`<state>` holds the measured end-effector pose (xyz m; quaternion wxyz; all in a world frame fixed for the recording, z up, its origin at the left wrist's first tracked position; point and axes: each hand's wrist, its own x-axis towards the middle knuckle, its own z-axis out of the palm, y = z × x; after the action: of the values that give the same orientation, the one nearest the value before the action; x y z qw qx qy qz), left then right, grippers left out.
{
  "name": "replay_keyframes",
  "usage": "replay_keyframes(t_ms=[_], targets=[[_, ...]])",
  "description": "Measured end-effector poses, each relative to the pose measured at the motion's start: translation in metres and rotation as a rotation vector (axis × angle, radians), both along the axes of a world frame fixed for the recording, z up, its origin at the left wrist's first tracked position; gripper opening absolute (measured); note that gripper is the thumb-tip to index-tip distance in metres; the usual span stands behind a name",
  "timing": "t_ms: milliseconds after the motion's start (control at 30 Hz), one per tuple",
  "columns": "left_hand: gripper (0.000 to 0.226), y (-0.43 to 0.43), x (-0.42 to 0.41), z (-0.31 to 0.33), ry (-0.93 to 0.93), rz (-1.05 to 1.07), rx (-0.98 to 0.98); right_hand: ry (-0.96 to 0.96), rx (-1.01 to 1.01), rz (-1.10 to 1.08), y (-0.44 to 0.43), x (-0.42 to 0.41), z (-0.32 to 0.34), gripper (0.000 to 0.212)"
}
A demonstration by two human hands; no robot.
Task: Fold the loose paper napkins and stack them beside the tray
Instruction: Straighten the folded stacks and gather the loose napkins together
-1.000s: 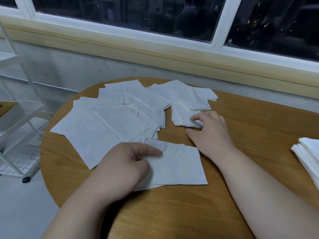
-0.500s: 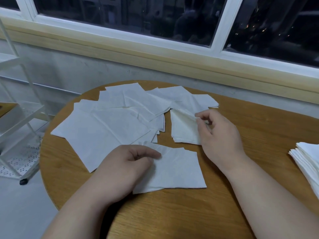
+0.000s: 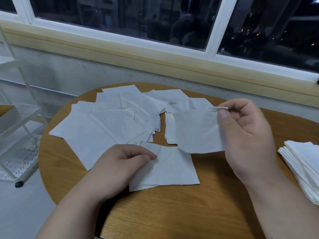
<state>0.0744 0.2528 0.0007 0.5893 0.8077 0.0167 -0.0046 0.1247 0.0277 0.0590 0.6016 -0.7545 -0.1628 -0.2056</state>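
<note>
— Left hand (image 3: 120, 166)?
— Holds the flat napkin (image 3: 172, 169) at its left edge, thumb on top, on the tabletop (image 3: 172, 213).
— Right hand (image 3: 248, 135)?
— Pinches the lifted napkin (image 3: 196, 133) by a corner (sheet hangs between both hands, overlapping the flat one).

Loose white paper napkins (image 3: 110, 121) are lying flat and overlapping, spreading from 9 to 12 o'clock on the round table (image 3: 172, 213). One lifted napkin (image 3: 196, 133) is hanging near centre, its top corner being pinched by the right hand (image 3: 248, 133). A folded square napkin (image 3: 172, 169) is lying flat at 6 o'clock, the left hand (image 3: 120, 163) holding its left edge. A neat stack of folded napkins (image 3: 303, 163) is sitting at 3 o'clock.
</note>
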Motion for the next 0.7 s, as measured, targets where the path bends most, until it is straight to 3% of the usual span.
replay_keyframes(t_ms=[133, 300, 500, 700], targets=[[0.027, 0.005, -0.002, 0.001, -0.019, -0.114, -0.014, 0.280, 0.390, 0.242, 0.004, -0.008, 0.005, 0.015], [0.022, 0.015, -0.002, -0.002, -0.018, -0.179, -0.095, 0.520, 0.158, 0.078, 0.018, -0.006, -0.048, 0.011], [0.023, 0.014, -0.004, 0.006, -0.043, -0.226, -0.085, 0.470, 0.073, -0.036, 0.029, -0.005, -0.072, 0.013], [0.030, 0.016, -0.002, 0.002, -0.059, -0.278, -0.124, 0.431, 0.280, -0.093, 0.029, -0.002, -0.068, 0.015]])
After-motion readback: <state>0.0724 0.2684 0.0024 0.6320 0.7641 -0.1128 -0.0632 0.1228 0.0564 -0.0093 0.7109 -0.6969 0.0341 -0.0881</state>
